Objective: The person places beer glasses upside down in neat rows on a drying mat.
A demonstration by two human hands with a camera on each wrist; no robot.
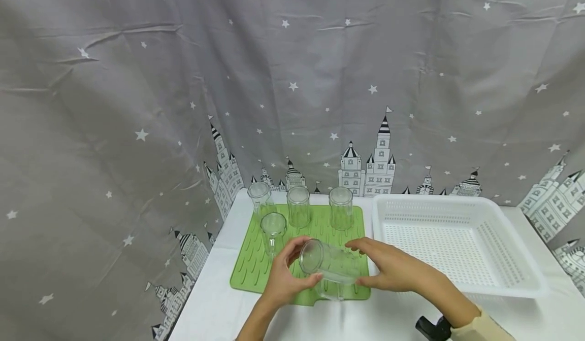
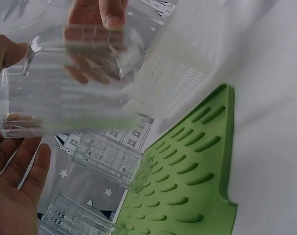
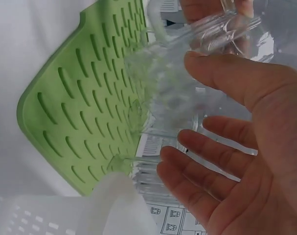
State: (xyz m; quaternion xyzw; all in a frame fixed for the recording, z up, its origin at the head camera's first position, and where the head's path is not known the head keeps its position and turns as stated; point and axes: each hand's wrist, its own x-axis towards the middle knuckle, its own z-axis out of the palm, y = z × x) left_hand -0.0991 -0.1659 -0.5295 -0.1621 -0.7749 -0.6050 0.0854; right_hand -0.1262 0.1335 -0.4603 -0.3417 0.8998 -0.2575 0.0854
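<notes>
A clear glass mug (image 1: 335, 262) lies sideways in the air above the front of a green drying mat (image 1: 244, 275), its handle hanging below. My left hand (image 1: 285, 277) holds its left end, thumb at the lower edge and fingers curved behind. At the other end, my right hand (image 1: 393, 267) has its thumb and fingers curved around the glass. In the right wrist view the thumb of the right hand (image 3: 236, 127) lies along the glass, with the other fingers spread. Upside-down glass mugs stand on the mat, among them a front-left mug (image 1: 273, 229) and a back-right mug (image 1: 340, 209).
A white perforated basket (image 1: 532, 275) stands right of the mat, close to the right forearm. White cloth covers the table (image 1: 201, 295). Behind hangs a grey curtain (image 1: 274, 112) with stars and castles. Two more glass mugs, one a back-middle mug (image 1: 298, 209), stand along the mat's rear.
</notes>
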